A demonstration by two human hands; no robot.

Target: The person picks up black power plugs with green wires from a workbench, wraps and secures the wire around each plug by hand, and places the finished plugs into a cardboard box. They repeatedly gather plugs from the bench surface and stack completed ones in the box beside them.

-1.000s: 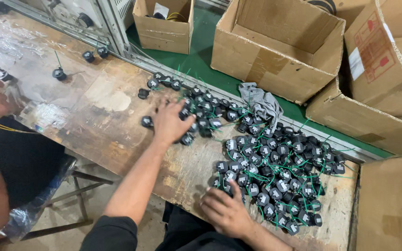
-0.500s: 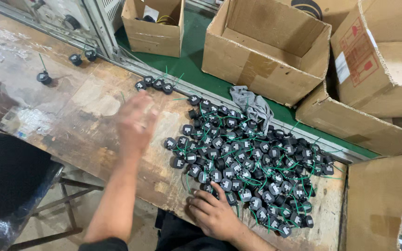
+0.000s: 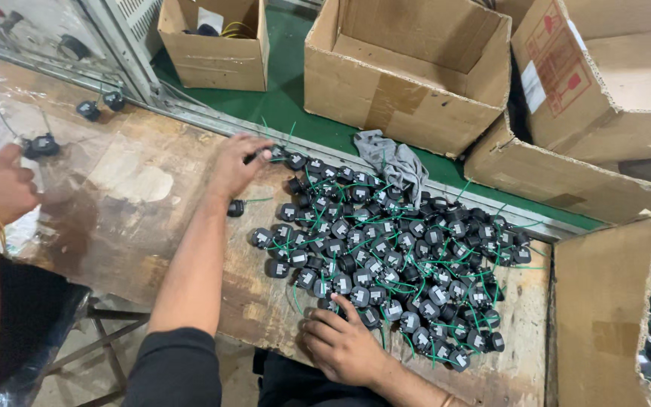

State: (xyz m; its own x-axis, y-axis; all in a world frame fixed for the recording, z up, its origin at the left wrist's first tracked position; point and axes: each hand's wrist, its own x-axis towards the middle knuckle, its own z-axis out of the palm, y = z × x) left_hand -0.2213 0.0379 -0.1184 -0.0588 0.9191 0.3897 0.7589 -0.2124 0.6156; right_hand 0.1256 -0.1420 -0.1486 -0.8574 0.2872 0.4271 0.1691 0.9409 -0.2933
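Both hands' grips lie open on small black, green-wired parts (image 3: 386,249), seemingly plastic.

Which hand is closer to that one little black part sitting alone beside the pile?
Left. The left hand is just above the stray black part; the right hand rests at the pile's near edge.

My left hand (image 3: 236,164) is stretched forward at upper centre of the frame, arm long and straight, dark sleeve at the bottom, fingers curled loosely. My right hand (image 3: 340,343) lies low at bottom centre, palm down, fingers spread flat.
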